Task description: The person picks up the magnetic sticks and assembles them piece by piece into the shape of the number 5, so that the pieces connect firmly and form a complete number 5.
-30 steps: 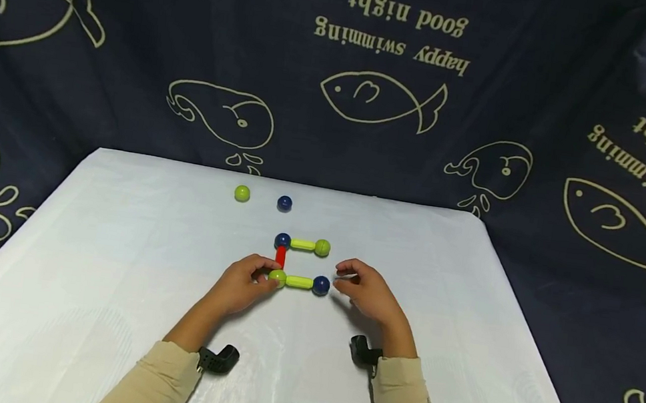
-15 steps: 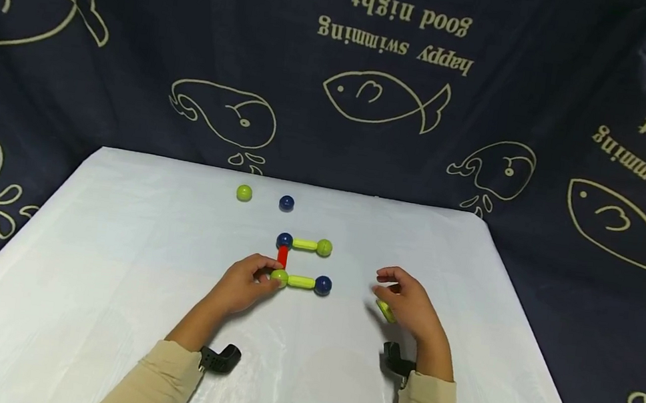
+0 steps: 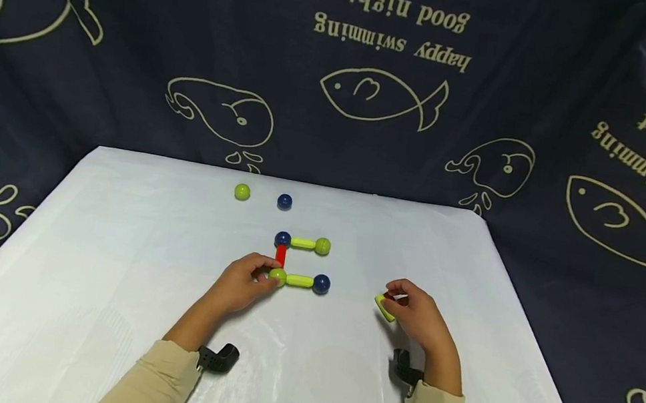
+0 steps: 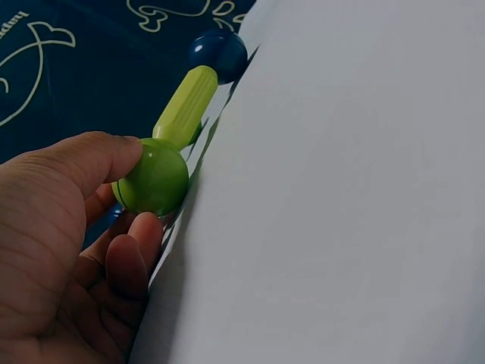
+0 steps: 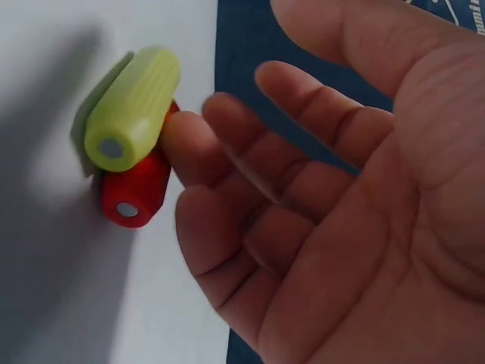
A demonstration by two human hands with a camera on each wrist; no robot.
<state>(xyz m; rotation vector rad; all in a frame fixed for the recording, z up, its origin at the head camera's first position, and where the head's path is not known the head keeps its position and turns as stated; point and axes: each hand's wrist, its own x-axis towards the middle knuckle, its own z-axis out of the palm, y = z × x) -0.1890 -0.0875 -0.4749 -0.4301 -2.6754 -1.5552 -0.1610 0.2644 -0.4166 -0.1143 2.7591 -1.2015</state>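
My left hand (image 3: 243,284) pinches a green ball (image 4: 155,178) at the near left corner of a magnetic stick-and-ball shape. From that ball a yellow-green stick (image 3: 299,280) runs right to a blue ball (image 3: 321,285). A red stick (image 3: 281,255) goes up to another blue ball (image 3: 282,239), joined by a second yellow-green stick (image 3: 302,243) to a green ball (image 3: 322,246). Over on the right, my right hand (image 3: 422,316) is beside a loose yellow-green stick (image 5: 132,110) and a red stick (image 5: 135,188). One fingertip seems to touch the red one; the thumb stands apart.
A loose green ball (image 3: 242,191) and a loose blue ball (image 3: 284,201) lie toward the back of the white-covered table (image 3: 131,238). Behind it hangs a dark blue cloth (image 3: 295,30) with fish drawings and lettering.
My right hand has moved right, from beside the near blue ball to the two loose sticks. The left hand keeps its hold on the green ball, and the joined shape looks the same.
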